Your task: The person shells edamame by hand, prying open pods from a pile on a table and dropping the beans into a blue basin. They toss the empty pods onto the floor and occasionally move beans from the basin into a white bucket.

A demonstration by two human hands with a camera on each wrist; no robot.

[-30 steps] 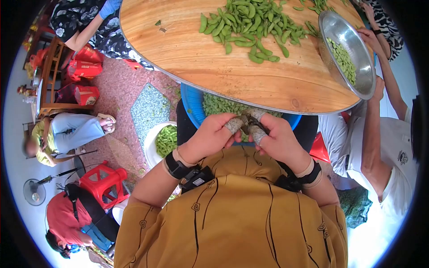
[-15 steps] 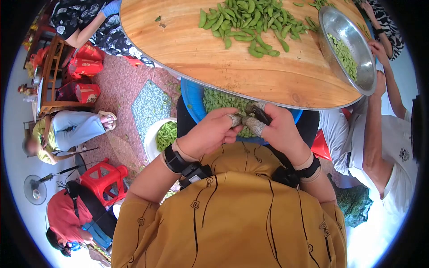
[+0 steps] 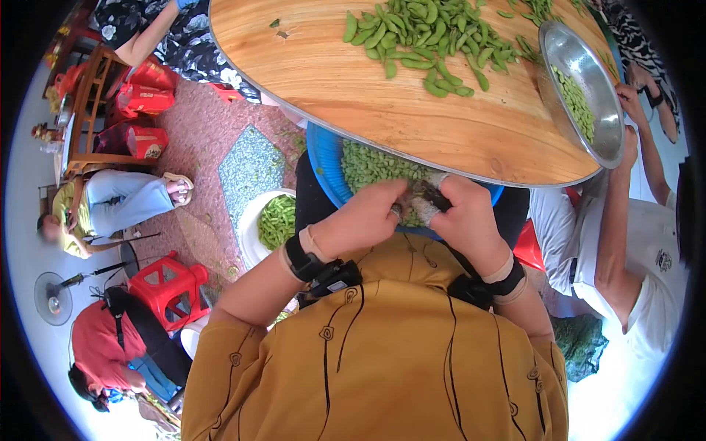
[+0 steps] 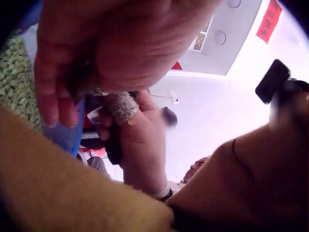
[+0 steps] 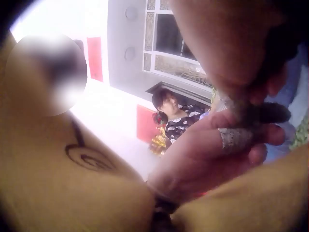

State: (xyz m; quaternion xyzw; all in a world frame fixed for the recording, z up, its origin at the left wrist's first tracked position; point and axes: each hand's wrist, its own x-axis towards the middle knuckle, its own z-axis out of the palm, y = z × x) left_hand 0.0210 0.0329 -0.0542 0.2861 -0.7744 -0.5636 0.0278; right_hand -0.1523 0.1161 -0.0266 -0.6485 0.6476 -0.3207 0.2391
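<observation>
My left hand (image 3: pixel 371 213) and right hand (image 3: pixel 471 213) meet close over a blue basin (image 3: pixel 321 158) of shelled green beans (image 3: pixel 364 165). Grey wraps cover parts of the fingers on both. The right hand grips a small dark object (image 5: pixel 273 113) with a rounded end; in the left wrist view this dark object (image 4: pixel 113 145) lies against the palm. Left fingers (image 4: pixel 67 113) are curled, their tips right at the right thumb's wrap (image 4: pixel 125 108). Whether the left fingertips pinch anything, I cannot tell.
A wooden table (image 3: pixel 353 103) overhangs the basin's far side. On it lie green soybean pods (image 3: pixel 441 44) and a tilted metal colander (image 3: pixel 607 117) with beans. A white bucket (image 3: pixel 250 228) of pods stands left, near a red stool (image 3: pixel 165 294). Another person's arm (image 3: pixel 614 213) reaches in at right.
The left hand has drawn slightly toward the right hand, its fingertips now blurred. The right hand keeps its grip on the dark object. The view has shifted a little.
</observation>
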